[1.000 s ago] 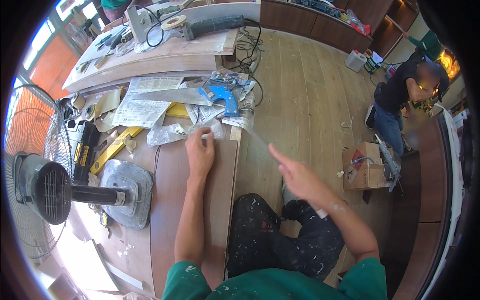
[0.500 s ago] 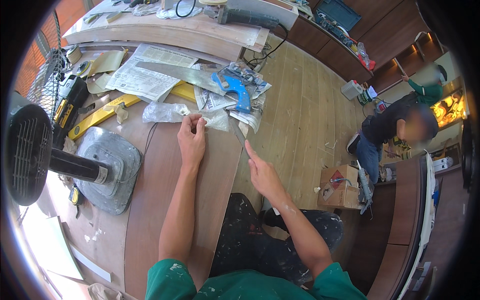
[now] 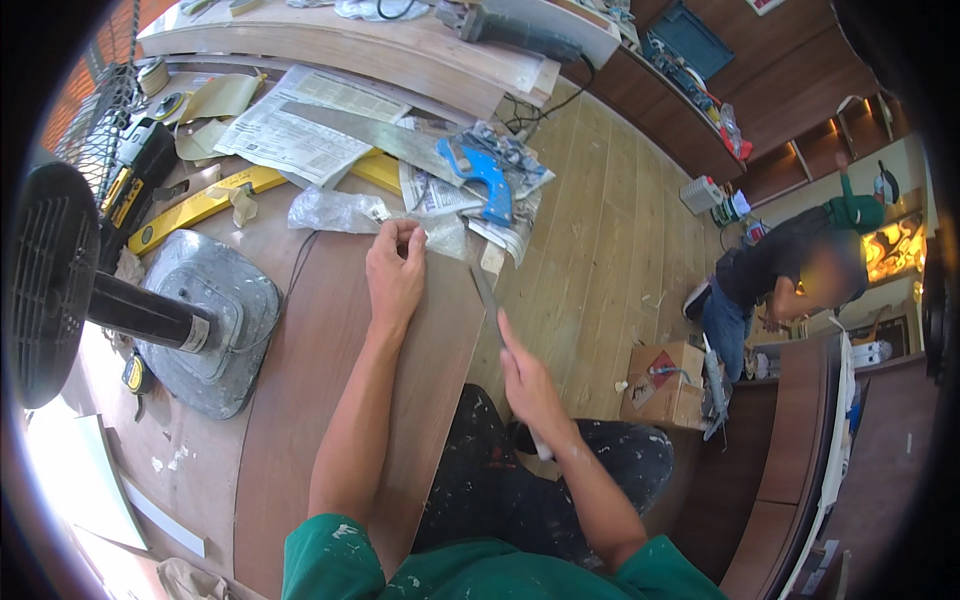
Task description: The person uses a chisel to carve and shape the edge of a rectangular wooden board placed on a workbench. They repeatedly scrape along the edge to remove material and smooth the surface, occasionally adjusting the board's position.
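My right hand (image 3: 532, 385) grips a narrow dark metal file (image 3: 484, 290), with part of its light handle showing below my fist. The file slants along the right edge of a brown wood-faced board (image 3: 335, 300); whether it touches the board I cannot tell. Over the board's far part, my left hand (image 3: 393, 278) is closed, thumb and fingertips pressed together. What they pinch, if anything, is too small to make out. Just beyond my left fingers lies a crumpled clear plastic bag (image 3: 335, 212).
A blue-handled handsaw (image 3: 480, 178) rests on newspaper (image 3: 305, 130), by a yellow spirit level (image 3: 205, 208). A black fan (image 3: 150, 310) stands at left. An angle grinder (image 3: 510, 32) lies on stacked planks (image 3: 330, 45). Right are a cardboard box (image 3: 665, 385) and a person bending (image 3: 790, 260).
My right hand and the file have drawn back slightly toward me along the board's edge. My left hand keeps its pinch in nearly the same place. The view has shifted a little.
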The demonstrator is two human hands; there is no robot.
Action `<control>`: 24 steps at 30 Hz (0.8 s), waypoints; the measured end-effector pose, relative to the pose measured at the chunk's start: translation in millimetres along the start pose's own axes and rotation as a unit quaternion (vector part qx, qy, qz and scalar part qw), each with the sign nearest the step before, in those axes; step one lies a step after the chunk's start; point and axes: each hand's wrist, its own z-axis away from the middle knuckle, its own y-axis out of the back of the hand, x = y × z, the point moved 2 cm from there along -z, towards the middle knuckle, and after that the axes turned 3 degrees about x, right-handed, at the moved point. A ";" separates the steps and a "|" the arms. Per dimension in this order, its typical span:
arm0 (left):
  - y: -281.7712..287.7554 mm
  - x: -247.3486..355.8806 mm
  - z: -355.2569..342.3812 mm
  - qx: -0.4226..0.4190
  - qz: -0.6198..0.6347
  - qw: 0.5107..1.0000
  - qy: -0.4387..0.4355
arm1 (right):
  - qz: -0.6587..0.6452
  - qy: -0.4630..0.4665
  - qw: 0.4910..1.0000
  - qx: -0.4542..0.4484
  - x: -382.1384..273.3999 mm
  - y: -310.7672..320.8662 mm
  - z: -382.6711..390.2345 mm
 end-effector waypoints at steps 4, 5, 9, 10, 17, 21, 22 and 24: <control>1.8 0.5 4.9 0.015 0.025 0.999 -0.018 | -0.030 -0.155 0.983 -0.093 -30.1 16.8 -31.0; 1.4 0.8 1.6 0.015 0.030 0.999 -0.023 | -0.025 -0.118 0.990 -0.073 -19.0 12.0 -7.5; -1.2 -1.6 1.6 0.021 -0.001 0.999 -0.033 | -0.026 -0.100 0.992 -0.071 -16.4 7.6 -14.2; 0.2 1.2 -0.5 0.019 0.021 0.999 -0.021 | -0.024 -0.152 0.984 -0.093 -27.6 12.4 -25.3; -3.7 -2.3 2.8 0.020 -0.002 0.999 -0.045 | -0.039 -0.034 0.997 -0.050 -4.6 0.6 13.8; 2.1 1.1 1.3 -0.004 0.015 1.000 0.002 | -0.020 -0.145 0.986 -0.085 -14.9 20.5 -22.5; -0.2 -4.6 0.6 0.007 -0.006 1.000 -0.018 | -0.018 -0.157 0.983 -0.092 -17.8 21.0 -27.2; -1.2 -4.9 -0.4 0.009 -0.015 1.000 -0.018 | -0.046 -0.066 0.992 -0.099 -17.8 9.9 33.0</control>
